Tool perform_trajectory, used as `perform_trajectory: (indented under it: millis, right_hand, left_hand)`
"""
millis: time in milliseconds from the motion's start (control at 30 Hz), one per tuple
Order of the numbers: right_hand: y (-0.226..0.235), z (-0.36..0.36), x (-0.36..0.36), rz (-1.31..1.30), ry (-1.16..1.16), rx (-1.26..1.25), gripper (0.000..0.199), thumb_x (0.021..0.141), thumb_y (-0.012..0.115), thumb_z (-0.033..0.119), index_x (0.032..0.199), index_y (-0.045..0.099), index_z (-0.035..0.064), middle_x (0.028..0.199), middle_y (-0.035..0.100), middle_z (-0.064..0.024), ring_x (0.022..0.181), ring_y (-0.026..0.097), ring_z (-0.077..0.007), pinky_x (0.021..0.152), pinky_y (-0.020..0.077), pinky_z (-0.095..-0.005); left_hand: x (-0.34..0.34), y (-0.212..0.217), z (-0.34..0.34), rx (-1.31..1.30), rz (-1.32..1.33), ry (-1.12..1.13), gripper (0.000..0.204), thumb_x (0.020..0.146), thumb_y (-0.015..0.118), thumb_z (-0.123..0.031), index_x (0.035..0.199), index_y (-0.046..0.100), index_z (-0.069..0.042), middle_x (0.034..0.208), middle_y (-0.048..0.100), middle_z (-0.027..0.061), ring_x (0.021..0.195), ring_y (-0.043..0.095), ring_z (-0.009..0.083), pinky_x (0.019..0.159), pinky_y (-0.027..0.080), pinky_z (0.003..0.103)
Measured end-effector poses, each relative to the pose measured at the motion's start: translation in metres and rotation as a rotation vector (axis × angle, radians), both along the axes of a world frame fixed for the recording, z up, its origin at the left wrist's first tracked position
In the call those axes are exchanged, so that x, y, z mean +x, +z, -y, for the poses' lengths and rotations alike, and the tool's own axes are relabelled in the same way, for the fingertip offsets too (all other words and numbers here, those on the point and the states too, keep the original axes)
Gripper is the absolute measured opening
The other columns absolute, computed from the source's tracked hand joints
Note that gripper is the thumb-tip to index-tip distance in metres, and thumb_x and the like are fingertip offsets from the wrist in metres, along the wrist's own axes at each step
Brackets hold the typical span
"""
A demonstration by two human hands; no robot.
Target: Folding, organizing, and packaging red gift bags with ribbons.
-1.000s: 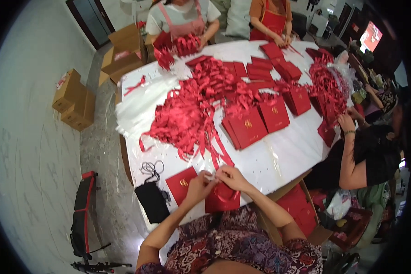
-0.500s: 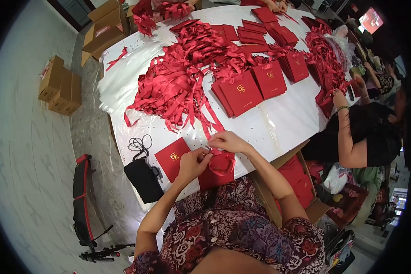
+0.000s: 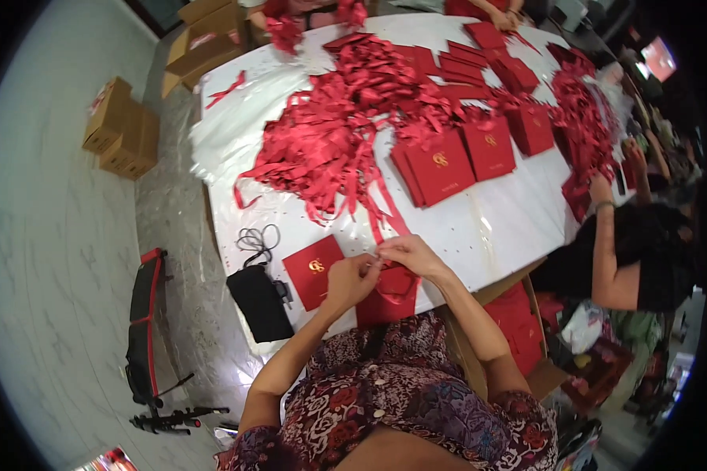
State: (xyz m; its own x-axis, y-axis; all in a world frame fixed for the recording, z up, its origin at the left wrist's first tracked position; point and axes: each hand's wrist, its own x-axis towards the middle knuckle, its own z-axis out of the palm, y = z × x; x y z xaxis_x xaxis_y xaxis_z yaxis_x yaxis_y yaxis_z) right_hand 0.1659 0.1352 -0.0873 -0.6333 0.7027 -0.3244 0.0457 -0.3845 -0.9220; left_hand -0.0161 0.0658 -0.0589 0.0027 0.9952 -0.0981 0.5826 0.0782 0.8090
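On the near side of a red ribbon heap [image 3: 314,161], a red bag [image 3: 381,312] lies at the table's [image 3: 456,228] edge; left hand [image 3: 353,281] and right hand [image 3: 416,255] meet over it, fingers bunched. What they grip cannot be made out.

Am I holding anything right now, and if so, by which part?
Your left hand and right hand seem to pinch red ribbon near the top of the red paper bag; your fingers hide which part of the ribbon.
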Motion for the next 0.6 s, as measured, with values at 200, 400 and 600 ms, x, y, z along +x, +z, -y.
perform_trajectory:
  millis: [200,400,600]
  right_hand:
    - [0.012,0.006,0.010,0.145,-0.069,0.007,0.020,0.091,0.065,0.009,0.105,0.070,-0.0051,0.095,0.071,-0.0078,0.088,0.064,-0.0115,0.080,0.0507,-0.0248]
    - [0.007,0.007,0.011,0.130,-0.048,0.086,0.018,0.091,0.065,0.006,0.104,0.070,-0.0039,0.094,0.071,-0.0058,0.085,0.062,-0.0100,0.079,0.0501,-0.0236]
    - [0.010,0.003,0.000,0.152,-0.029,0.277,0.010,0.096,0.057,0.008,0.096,0.062,-0.0010,0.085,0.064,-0.0006,0.080,0.056,-0.0059,0.074,0.0456,-0.0208]
  left_hand:
    - [0.008,-0.012,0.000,0.037,0.053,-0.024,0.018,0.084,0.064,-0.029,0.087,0.073,-0.013,0.064,0.063,0.0093,0.055,0.062,0.0257,0.052,0.048,0.037]
    - [0.017,-0.002,-0.001,0.077,0.027,0.029,0.019,0.084,0.064,-0.028,0.081,0.069,-0.011,0.063,0.062,0.0109,0.057,0.061,0.0302,0.053,0.047,0.041]
    - [0.017,-0.011,-0.002,0.165,0.033,0.057,0.021,0.087,0.061,-0.025,0.082,0.066,-0.005,0.067,0.063,0.0154,0.069,0.063,0.0370,0.060,0.049,0.046]
